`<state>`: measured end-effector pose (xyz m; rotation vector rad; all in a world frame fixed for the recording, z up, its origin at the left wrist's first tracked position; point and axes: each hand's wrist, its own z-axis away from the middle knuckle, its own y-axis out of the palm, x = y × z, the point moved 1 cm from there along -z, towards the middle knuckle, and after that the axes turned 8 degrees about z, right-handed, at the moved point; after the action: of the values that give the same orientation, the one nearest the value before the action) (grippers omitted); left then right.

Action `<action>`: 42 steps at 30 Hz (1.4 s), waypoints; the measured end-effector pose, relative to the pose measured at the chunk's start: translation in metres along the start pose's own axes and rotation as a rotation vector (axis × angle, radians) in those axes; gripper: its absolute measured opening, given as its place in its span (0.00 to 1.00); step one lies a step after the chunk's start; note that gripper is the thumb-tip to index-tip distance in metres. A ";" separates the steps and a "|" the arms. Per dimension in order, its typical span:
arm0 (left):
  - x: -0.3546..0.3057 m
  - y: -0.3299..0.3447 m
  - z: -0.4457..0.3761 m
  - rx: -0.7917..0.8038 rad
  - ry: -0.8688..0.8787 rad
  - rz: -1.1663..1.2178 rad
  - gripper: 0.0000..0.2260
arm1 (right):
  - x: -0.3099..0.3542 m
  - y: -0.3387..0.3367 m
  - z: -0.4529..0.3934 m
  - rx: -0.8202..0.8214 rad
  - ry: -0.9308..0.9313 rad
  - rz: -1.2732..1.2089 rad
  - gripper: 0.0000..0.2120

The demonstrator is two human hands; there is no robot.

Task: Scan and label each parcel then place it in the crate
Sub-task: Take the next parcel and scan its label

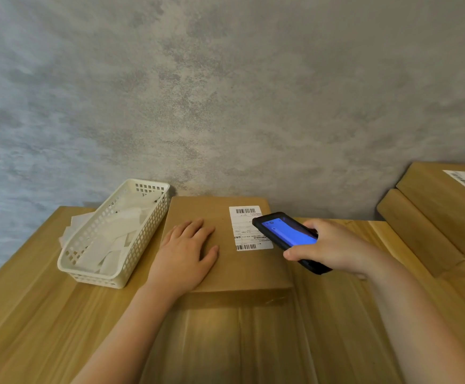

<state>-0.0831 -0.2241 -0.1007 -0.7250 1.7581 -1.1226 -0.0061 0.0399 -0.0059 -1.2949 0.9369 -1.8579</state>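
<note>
Left hand [188, 249] lies flat, fingers straight, on the parcel [220, 261] at the tabletop's [45, 314] back edge; right hand [328, 246] fingers wrapped round a scanner [284, 234] over its label [246, 225].

Brown parcel [220, 245] with white barcoded label [249, 227]; black scanner [286, 239] glowing blue; white latticed basket [109, 234]; yellowish wood-grain surface [45, 314]; mottled grey wall [225, 92]

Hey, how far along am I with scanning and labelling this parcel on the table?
Done: the flat brown cardboard parcel already carries a white barcode label. In hand: your left hand presses flat on it while your right hand holds the black handheld scanner with the blue screen over that label. Left: placing it in the crate, which is not in view.
</note>
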 end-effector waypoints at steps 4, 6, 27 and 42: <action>0.000 0.001 0.000 -0.003 -0.003 0.000 0.33 | -0.001 0.000 0.002 -0.010 0.021 0.016 0.28; 0.000 0.000 0.000 0.000 -0.001 0.001 0.33 | -0.002 0.000 0.004 -0.008 0.026 0.027 0.28; -0.002 -0.002 0.001 0.000 -0.011 0.006 0.34 | -0.091 0.087 -0.077 -0.397 0.333 0.051 0.41; -0.007 -0.008 0.004 -0.025 0.004 0.025 0.28 | -0.109 0.097 -0.080 -0.446 0.260 0.060 0.43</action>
<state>-0.0764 -0.2235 -0.0920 -0.7148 1.7829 -1.0878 -0.0404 0.0961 -0.1591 -1.2708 1.5806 -1.8638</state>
